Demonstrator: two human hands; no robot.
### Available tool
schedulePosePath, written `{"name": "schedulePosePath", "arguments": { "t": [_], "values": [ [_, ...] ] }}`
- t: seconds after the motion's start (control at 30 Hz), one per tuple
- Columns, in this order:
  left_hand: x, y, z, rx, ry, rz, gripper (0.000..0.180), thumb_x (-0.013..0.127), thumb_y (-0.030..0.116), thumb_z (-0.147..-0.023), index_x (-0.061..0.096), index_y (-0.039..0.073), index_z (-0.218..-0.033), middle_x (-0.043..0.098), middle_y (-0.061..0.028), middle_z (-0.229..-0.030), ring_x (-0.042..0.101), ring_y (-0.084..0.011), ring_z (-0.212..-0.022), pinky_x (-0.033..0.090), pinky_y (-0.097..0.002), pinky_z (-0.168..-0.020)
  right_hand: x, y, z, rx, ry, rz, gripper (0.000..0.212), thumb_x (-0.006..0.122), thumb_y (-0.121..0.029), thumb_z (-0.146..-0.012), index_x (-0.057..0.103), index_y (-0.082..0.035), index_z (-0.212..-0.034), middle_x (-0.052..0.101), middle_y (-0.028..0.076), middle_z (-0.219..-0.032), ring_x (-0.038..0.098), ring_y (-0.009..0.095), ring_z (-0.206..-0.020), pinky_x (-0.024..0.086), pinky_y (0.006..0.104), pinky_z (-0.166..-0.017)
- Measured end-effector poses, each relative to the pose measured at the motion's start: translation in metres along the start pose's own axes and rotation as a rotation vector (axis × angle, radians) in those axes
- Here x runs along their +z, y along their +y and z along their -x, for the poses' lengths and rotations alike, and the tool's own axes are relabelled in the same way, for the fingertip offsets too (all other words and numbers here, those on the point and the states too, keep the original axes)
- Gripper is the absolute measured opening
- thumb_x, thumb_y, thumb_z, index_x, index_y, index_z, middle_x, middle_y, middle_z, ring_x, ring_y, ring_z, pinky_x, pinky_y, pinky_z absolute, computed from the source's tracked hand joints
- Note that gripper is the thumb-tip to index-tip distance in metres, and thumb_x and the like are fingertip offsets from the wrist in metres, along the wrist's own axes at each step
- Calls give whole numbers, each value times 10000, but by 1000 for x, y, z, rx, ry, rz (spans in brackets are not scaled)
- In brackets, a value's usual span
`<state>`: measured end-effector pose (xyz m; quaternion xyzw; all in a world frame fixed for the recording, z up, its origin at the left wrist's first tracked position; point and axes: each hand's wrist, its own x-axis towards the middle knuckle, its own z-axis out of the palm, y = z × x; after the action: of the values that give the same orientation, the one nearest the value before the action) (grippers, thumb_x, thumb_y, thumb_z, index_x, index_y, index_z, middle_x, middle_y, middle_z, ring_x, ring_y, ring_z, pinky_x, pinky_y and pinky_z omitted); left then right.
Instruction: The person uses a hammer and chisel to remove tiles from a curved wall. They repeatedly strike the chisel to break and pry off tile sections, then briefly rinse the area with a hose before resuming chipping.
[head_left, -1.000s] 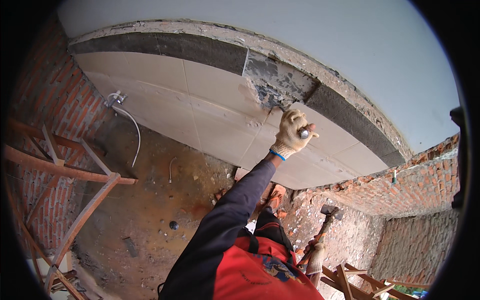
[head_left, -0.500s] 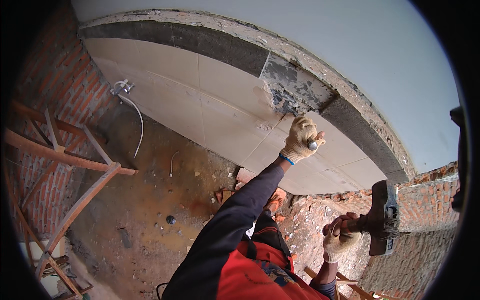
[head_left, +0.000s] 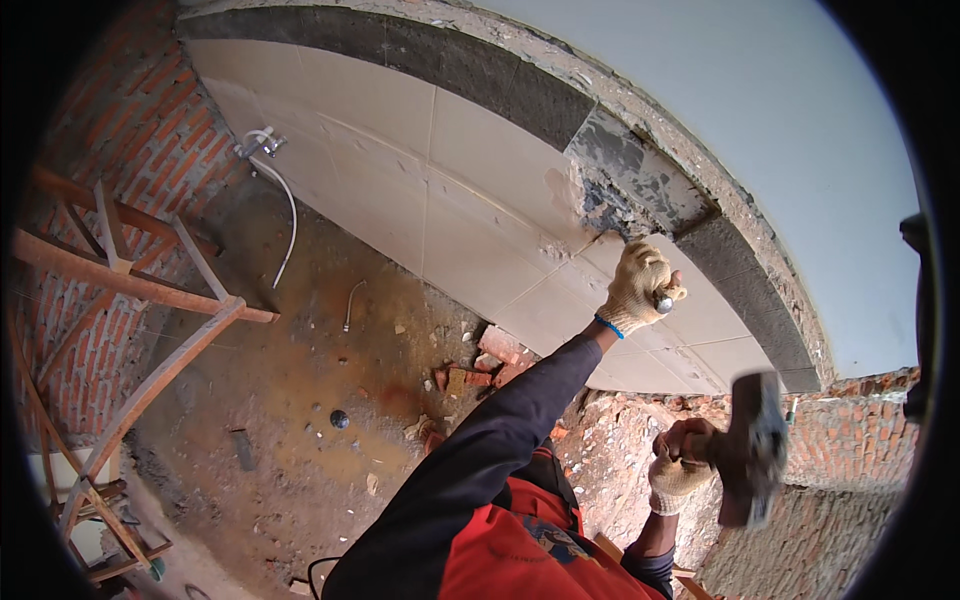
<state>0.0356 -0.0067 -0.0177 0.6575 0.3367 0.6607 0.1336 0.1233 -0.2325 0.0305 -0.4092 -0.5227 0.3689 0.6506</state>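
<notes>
My left hand (head_left: 638, 288), in a cream knit glove with a blue cuff, is closed around a metal chisel whose round struck end (head_left: 663, 303) pokes out of the fist. The rest of the chisel is hidden by the glove. The fist is up against the pale tiled wall (head_left: 375, 165), just below a broken patch (head_left: 608, 200) where tile has come away. Lower right, my gloved right hand (head_left: 683, 472) grips the handle of a heavy sledgehammer. Its dark, blurred head (head_left: 752, 450) is apart from the chisel.
Dark grey border tiles (head_left: 440, 62) run along the wall top. A tap with a white hose (head_left: 290, 215) is fixed at the far left. Red wooden framing (head_left: 140, 285) stands left by a brick wall (head_left: 130, 130). Brick rubble (head_left: 490, 360) lies on the wet, muddy floor (head_left: 270, 400).
The view has shifted, so the wall and left hand appear farther right. The hammer head has come closer to the chisel end and is now blurred; both grips are unchanged.
</notes>
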Motion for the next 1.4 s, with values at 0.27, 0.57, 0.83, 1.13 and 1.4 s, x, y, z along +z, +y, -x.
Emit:
{"name": "schedulePosePath", "arguments": {
  "t": [0.27,0.57,0.83,1.13,1.4],
  "values": [
    [9,1,-2,91,248,98,232,693,114,-631,477,117,-545,496,-52,-584,496,-259,-627,417,-370,-670,8,32,-17,115,-39,968,83,596,-47,-776,522,-8,-779,538,93,-580,482,167,-515,432,307,-548],
    [7,-1,0,-50,121,87,269,657,82,-645,425,96,-509,479,-48,-540,480,-246,-601,416,-373,-687,-10,33,7,79,19,343,308,665,-140,-793,486,-42,-1024,486,2,-846,383,80,-644,353,221,-621],
    [6,-1,-8,26,147,108,317,655,133,-682,390,100,-510,421,-82,-516,457,-297,-566,391,-394,-647,4,27,-13,315,164,643,42,558,8,-760,531,1,-792,526,19,-665,469,87,-586,408,235,-556],
    [15,-6,0,-43,130,112,318,669,137,-640,392,108,-487,434,-73,-513,468,-288,-573,391,-400,-651,-9,38,-21,-208,-120,974,163,590,-83,-771,525,-14,-904,507,36,-676,445,134,-562,418,273,-566],
    [9,-2,-3,-17,105,72,360,686,111,-698,372,85,-524,464,-68,-593,467,-256,-605,391,-378,-602,-6,18,-2,38,-69,597,136,586,-74,-804,532,-14,-913,509,14,-726,444,73,-608,382,235,-570]
  ]
}}
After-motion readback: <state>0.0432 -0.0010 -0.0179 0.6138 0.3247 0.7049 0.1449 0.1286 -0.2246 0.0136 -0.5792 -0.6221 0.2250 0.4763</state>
